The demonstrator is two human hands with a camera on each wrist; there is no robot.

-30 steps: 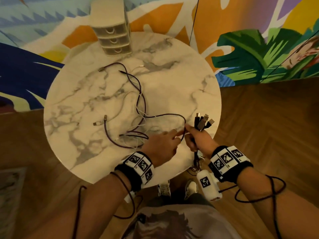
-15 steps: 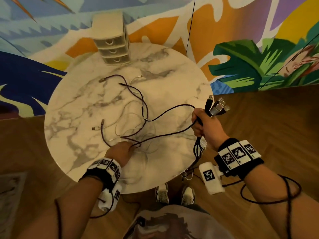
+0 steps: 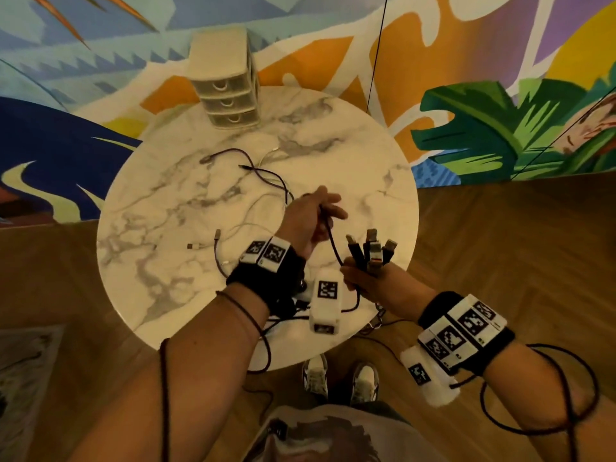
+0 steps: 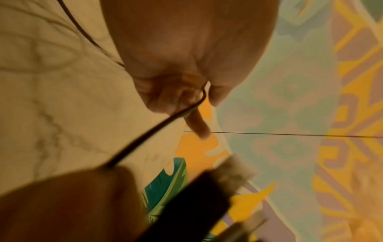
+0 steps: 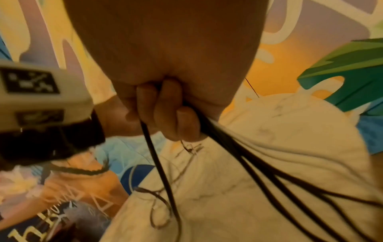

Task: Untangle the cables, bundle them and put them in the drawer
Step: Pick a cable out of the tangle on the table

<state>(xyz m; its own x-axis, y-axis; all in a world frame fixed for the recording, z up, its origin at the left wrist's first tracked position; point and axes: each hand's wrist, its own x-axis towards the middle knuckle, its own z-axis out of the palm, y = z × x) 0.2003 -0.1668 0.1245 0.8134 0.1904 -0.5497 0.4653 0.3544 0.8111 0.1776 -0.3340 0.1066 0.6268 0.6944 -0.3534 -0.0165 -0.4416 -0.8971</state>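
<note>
My right hand (image 3: 358, 278) grips a bunch of cables just below their USB plugs (image 3: 371, 250), which stick up above the fist; in the right wrist view its fingers (image 5: 172, 113) curl round the dark strands. A dark cable (image 3: 331, 241) runs from that fist up to my left hand (image 3: 318, 211), raised over the table, which pinches it between thumb and fingers (image 4: 192, 98). More dark and white cables (image 3: 266, 185) lie tangled on the round marble table (image 3: 160, 235). A small beige three-drawer unit (image 3: 226, 95), drawers shut, stands at the table's far edge.
The table's near edge is by my feet (image 3: 340, 378), and some cable ends hang over it (image 3: 376, 323). A painted mural wall (image 3: 500, 95) rises behind the table; wooden floor (image 3: 516, 245) lies to the right. Wrist-camera leads loop round both forearms.
My left hand has left the tabletop tangle and risen to the right, taking hold of the dark cable. My right hand with the plugs has dropped back toward the near table edge.
</note>
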